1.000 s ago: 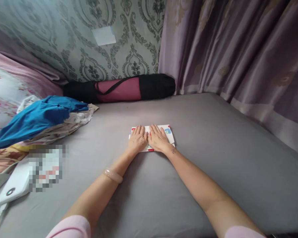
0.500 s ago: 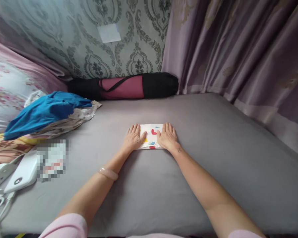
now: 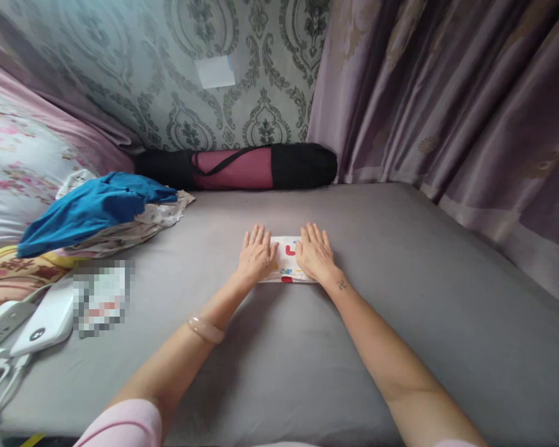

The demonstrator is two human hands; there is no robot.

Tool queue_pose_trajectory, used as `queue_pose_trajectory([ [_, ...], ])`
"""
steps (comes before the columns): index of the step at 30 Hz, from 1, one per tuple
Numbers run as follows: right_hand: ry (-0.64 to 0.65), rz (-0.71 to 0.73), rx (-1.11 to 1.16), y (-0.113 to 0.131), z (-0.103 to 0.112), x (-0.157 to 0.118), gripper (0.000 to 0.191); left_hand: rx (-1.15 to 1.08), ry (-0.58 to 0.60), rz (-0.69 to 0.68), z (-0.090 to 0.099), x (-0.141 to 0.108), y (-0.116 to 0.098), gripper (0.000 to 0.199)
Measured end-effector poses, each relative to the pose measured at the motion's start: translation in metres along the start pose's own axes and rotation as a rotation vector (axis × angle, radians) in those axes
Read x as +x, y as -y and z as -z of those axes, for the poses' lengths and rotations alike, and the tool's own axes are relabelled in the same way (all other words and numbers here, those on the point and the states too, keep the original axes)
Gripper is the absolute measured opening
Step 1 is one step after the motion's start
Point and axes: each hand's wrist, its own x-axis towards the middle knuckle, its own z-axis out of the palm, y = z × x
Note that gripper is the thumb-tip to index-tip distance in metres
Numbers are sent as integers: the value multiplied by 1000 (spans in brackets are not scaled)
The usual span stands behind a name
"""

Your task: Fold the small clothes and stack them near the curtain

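L hand [image 3: 255, 256] & R hand [image 3: 315, 253] are lying flat, fingers extended, on opp. sides of folded print cloth [image 3: 287, 259], long axis prob. running L–R.

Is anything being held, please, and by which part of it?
Nothing seems held: the left hand and right hand rest open on opposite ends of the folded cloth.

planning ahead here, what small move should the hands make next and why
Perhaps draw the left hand and right hand toward the folded cloth's near edge to smooth it: both lie over its ends, and that edge looks slightly uneven.
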Motion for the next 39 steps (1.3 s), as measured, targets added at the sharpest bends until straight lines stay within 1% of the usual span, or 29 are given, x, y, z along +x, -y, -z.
queue_pose_trajectory([
  [2,11,45,23,-1,-4,0,58,-24,-22,-46,-5,2,-6,55],
  [6,167,-8,40,-9,-17,0,59,-45,76,-28,-22,3,-4,58],
  [8,195,-18,40,-12,-21,0,59,-49,94,-28,-27,3,0,60],
  [11,190,-20,34,-13,-22,0,59,-50,103,-25,-27,4,1,60],
  [14,185,-16,34,-12,-19,0,58,-36,110,-26,-19,4,-2,57],
  [17,121,1,41,-8,-15,0,57,-20,78,-51,-10,2,-8,54],
  [20,10,83,60,0,-13,0,55,-19,-5,-92,-8,1,-14,50],
  [22,15,155,76,6,-16,0,55,-28,-19,-115,-13,1,-15,48],
  [23,44,180,83,8,-18,-1,56,-34,2,-123,-17,1,-15,47],
  [26,128,202,94,10,-28,-2,57,-56,78,-125,-30,2,-12,48],
  [28,137,196,95,8,-31,-2,57,-76,83,-119,-35,4,-9,48],
  [31,138,190,94,8,-28,-2,57,-130,75,-132,-35,7,-3,44],
  [34,68,222,95,14,-21,-2,56,-193,20,-100,-33,7,8,41],
  [36,46,270,99,20,-21,-3,56,-224,-48,-36,-33,6,16,40],
  [39,126,307,107,27,-26,-3,58,-273,-106,33,-35,1,26,38],
])
